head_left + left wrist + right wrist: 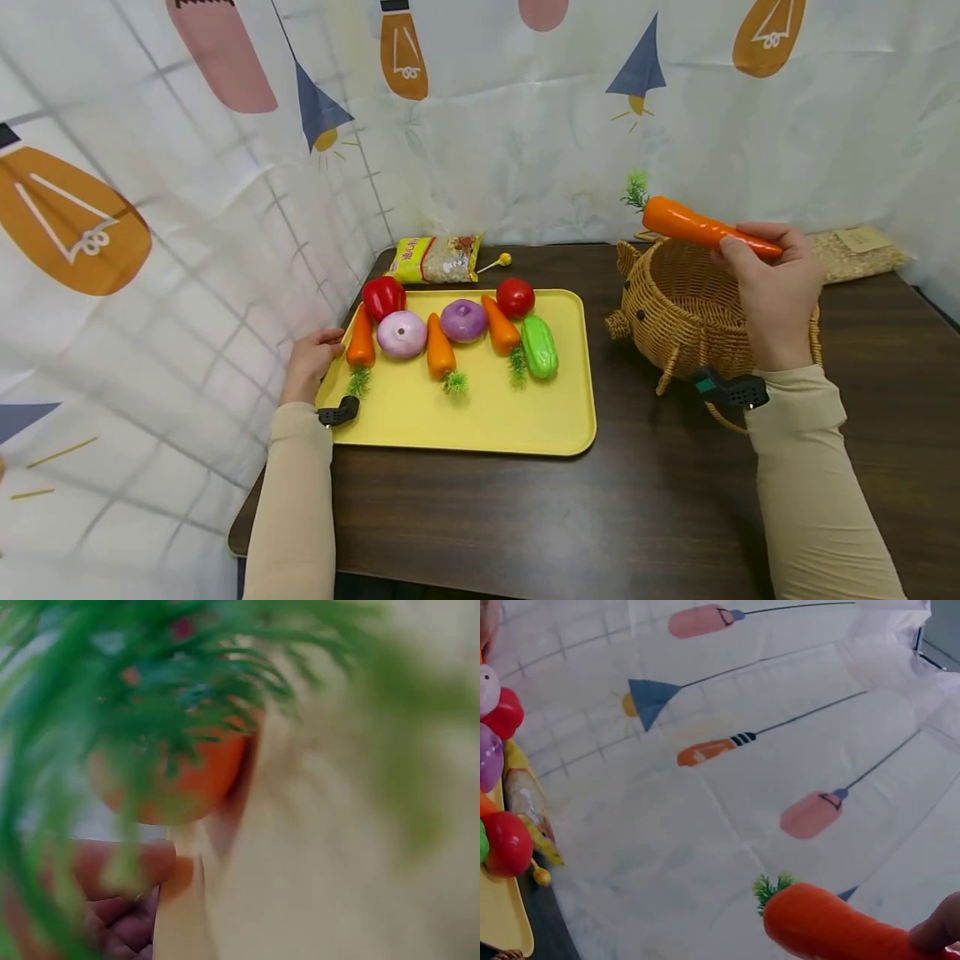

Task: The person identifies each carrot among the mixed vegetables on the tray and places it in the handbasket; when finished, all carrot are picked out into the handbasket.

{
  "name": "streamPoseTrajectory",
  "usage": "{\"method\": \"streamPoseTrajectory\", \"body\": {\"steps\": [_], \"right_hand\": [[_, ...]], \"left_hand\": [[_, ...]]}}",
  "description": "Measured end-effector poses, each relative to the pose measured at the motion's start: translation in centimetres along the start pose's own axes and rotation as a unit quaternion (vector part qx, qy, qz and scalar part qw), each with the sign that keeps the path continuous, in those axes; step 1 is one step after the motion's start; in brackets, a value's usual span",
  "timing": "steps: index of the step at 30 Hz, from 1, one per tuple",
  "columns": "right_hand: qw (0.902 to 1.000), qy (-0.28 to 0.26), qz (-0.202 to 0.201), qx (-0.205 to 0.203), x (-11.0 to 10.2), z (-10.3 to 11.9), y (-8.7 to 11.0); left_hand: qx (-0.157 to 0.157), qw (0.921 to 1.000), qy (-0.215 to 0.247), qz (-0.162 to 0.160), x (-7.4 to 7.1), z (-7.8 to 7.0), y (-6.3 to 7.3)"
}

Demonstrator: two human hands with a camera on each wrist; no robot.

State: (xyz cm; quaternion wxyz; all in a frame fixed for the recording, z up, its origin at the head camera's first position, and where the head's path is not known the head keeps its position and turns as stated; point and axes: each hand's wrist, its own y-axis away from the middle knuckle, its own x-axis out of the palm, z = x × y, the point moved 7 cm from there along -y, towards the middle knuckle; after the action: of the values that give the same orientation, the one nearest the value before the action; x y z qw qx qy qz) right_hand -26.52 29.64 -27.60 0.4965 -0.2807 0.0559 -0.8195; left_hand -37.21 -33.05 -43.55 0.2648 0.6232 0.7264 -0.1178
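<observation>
Above the wicker basket (660,333), my right hand (780,292) pinches a toy carrot (693,225) by its narrow end, its leafy top pointing left. The same carrot (832,922) crosses the bottom of the right wrist view. My left hand (309,367) grips the left rim of the yellow tray (480,421), thumb on the edge in the left wrist view. On the tray lie several toy vegetables: carrots (440,354), a red pepper (384,297), purple onions (463,321), a tomato (515,297) and a green one (539,346). Blurred carrot leaves fill much of the left wrist view.
Behind the tray lie a yellow packet (437,259) and a small yellow ball on a stick (504,260). Another clear packet (855,252) sits beyond the basket at the right. A patterned curtain (510,150) hangs along the back and left of the dark table (480,508).
</observation>
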Motion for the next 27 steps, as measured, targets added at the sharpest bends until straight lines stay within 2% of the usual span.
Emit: {"method": "streamPoseTrajectory", "body": {"steps": [4,7,13,20,24,27], "right_hand": [[0.9997,-0.017,-0.011,0.015,-1.4,0.4,-0.7],[0.9994,-0.015,-0.024,0.019,-2.4,0.7,-1.1],[0.9983,-0.018,-0.047,0.029,-4.8,1.0,-1.7],[0.9964,0.064,-0.054,0.012,-6.4,1.7,-2.2],[0.9952,0.087,-0.041,0.018,-6.7,1.6,-2.3],[0.9949,0.098,-0.013,0.020,-7.0,1.5,-2.3]], "left_hand": [[0.008,0.9980,0.016,-0.060,-0.4,0.2,0.0],[0.017,0.9969,0.016,-0.076,-0.5,0.4,0.1],[0.025,0.9972,0.011,-0.070,-0.5,0.6,0.2],[0.020,0.9971,0.031,-0.067,-0.4,0.9,-0.1],[0.018,0.9969,0.030,-0.070,-0.5,1.0,-0.2],[0.023,0.9971,0.029,-0.066,-0.5,1.0,-0.1]]}}
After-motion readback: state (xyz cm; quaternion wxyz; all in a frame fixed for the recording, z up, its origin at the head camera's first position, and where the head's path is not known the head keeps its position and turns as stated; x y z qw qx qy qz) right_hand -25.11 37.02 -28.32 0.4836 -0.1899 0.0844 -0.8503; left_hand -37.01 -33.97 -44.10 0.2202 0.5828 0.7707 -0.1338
